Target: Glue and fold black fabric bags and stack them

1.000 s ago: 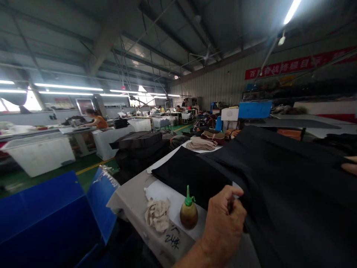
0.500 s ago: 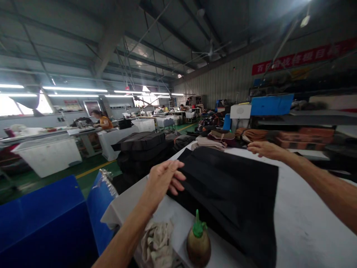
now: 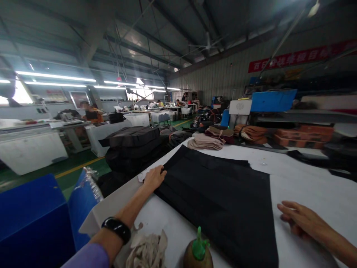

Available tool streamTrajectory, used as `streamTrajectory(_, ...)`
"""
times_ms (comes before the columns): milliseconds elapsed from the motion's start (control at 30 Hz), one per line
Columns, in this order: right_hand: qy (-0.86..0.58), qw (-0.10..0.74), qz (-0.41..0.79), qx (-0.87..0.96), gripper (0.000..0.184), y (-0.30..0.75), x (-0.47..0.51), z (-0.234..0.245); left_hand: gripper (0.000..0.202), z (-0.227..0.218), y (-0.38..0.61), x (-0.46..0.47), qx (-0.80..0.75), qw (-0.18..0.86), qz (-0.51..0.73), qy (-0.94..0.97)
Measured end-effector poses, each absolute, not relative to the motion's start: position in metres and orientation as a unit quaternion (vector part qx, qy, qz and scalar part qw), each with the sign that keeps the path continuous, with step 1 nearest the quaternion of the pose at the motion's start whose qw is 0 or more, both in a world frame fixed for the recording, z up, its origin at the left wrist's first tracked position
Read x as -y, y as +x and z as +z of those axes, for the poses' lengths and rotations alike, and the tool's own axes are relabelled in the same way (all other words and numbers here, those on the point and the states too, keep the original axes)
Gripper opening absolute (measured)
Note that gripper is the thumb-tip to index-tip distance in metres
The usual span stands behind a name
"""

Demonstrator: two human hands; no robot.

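Note:
A stack of black fabric pieces (image 3: 220,193) lies flat on the white worktable (image 3: 306,182). My left hand (image 3: 154,178) reaches out to the stack's left edge and rests on it, fingers curled over the cloth. My right hand (image 3: 299,219) lies on the bare table just right of the stack's near right corner, fingers stretched out flat and holding nothing. A black watch sits on my left wrist.
A brown bottle with a green nozzle (image 3: 198,253) and a crumpled rag (image 3: 147,251) sit at the table's near edge. Folded tan fabric (image 3: 205,141) lies at the far end. Dark fabric bundles (image 3: 131,143) and blue bins (image 3: 36,216) stand left. A person (image 3: 89,111) works far left.
The black fabric, earlier lifted in my hands, now lies flat. My left hand moved to its left edge; my right hand came back from the far side to the table near me.

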State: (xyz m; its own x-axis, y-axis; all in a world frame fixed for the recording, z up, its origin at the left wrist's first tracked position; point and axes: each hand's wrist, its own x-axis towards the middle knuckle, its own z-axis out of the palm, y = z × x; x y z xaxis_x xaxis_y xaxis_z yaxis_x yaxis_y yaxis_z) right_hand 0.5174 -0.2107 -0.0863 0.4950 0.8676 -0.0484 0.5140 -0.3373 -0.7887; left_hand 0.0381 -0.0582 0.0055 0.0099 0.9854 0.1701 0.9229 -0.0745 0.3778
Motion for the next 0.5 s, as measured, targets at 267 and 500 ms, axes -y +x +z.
streamTrajectory(267,-0.731,0.38,0.356,0.441,0.03,0.482,0.2,-0.071,0.029,-0.003,0.039,0.008,-0.702,0.083,0.097,0.701)
streamTrajectory(500,-0.723,0.383,0.339,0.464,0.03,0.481,0.186,-0.08,0.031,-0.007,0.04,-0.013,-0.72,0.108,0.092,0.679)
